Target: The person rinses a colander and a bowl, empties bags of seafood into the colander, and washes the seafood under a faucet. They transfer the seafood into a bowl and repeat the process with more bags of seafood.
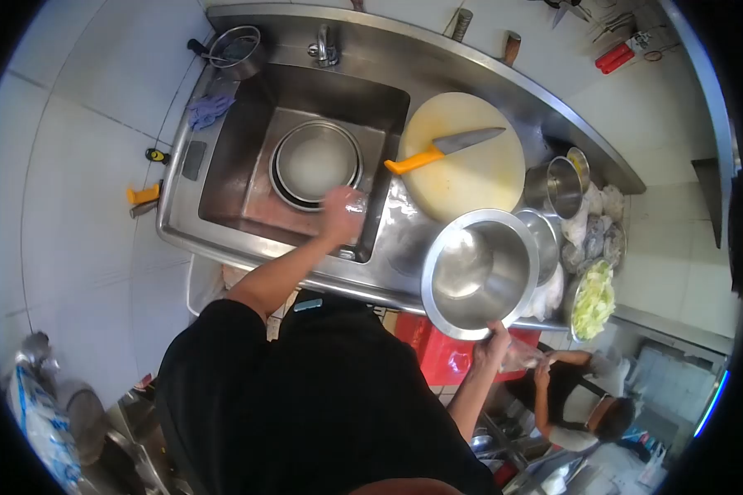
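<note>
My left hand [338, 216] reaches over the front right corner of the steel sink [223, 219] and is closed on a crumpled piece of clear plastic [357, 201]. Just beyond it, stacked steel bowls [318, 161] sit in the basin. My right hand [494, 337] grips the near rim of a large empty steel bowl [479, 272], which is tilted at the counter's front edge. Behind that bowl lies a round pale cutting board [470, 177] with an orange-handled knife [437, 150] on it.
A steel pot [557, 186], bagged items [594, 231] and a bowl of chopped cabbage [594, 301] crowd the counter's right end. A red crate [437, 356] sits below. Another person [582, 396] crouches at lower right. The faucet [326, 45] and a strainer [235, 49] are behind the sink.
</note>
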Action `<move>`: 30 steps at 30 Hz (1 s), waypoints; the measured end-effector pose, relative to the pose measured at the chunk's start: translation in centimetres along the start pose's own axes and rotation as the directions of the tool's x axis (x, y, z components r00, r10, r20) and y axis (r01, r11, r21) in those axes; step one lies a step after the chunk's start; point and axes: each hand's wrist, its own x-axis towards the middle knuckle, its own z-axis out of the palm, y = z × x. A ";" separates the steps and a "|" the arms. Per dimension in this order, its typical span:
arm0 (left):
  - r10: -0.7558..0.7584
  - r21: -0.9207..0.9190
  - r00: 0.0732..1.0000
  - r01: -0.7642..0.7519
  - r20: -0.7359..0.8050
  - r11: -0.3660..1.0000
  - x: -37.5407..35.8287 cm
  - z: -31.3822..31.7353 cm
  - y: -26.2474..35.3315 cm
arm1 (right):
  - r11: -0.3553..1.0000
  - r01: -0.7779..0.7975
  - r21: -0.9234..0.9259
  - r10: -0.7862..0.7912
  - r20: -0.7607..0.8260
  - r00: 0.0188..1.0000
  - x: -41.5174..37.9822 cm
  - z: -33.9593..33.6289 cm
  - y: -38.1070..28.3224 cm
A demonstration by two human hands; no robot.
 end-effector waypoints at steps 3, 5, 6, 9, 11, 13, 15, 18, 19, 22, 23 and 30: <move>-0.682 0.069 0.721 0.680 0.118 0.730 -1.3 -0.3 -17.4 | 0.999 -0.034 -0.031 0.031 -0.079 0.996 -2.4 1.0 0.7; -0.868 -0.095 0.492 0.870 0.072 0.485 -3.7 2.4 -30.1 | 0.994 -0.107 -0.018 0.106 -0.036 0.994 -2.5 0.6 1.7; -0.929 -0.183 0.321 0.940 0.182 0.289 -4.4 1.5 -32.8 | 0.991 -0.133 0.003 0.133 -0.045 0.990 -2.2 0.1 2.7; -0.835 -0.331 -0.043 0.906 0.549 -0.264 -4.4 3.6 -32.3 | 0.991 -0.125 0.037 0.130 -0.196 0.972 -2.0 -1.2 4.3; -0.788 -0.438 0.024 0.841 0.615 -0.316 -3.3 4.5 -30.9 | 0.992 -0.120 0.030 0.124 -0.183 0.975 -1.3 -1.8 4.9; -0.820 -0.512 0.157 0.839 0.551 -0.183 -3.7 6.2 -33.3 | 0.998 -0.061 0.010 0.062 -0.148 0.987 -0.9 -0.9 4.9; -0.864 -0.605 0.309 0.796 0.398 0.006 -0.6 3.9 -29.6 | 1.000 -0.015 0.022 0.019 -0.169 0.985 -0.8 -0.2 4.6; -0.773 -0.593 0.607 0.696 0.186 0.405 3.8 2.9 -30.3 | 0.998 -0.006 0.055 0.017 -0.217 0.976 -1.2 0.6 4.6; -0.758 -0.492 0.648 0.683 0.067 0.540 4.9 4.7 -34.4 | 0.999 -0.005 0.040 0.015 -0.243 0.970 -1.1 0.6 4.5; -0.523 0.350 0.851 0.477 0.046 0.807 9.5 -0.7 -28.8 | 0.999 0.051 0.012 -0.048 -0.206 0.977 -1.4 0.1 4.6; -0.529 0.390 0.847 0.468 0.059 0.793 10.5 -3.0 -25.3 | 0.999 0.048 -0.012 -0.050 -0.191 0.980 -1.3 -0.2 4.4; -0.413 0.587 0.901 0.266 0.130 0.764 12.6 -10.8 -12.4 | 0.963 0.101 -0.250 -0.153 -0.200 0.968 -2.0 -0.5 4.1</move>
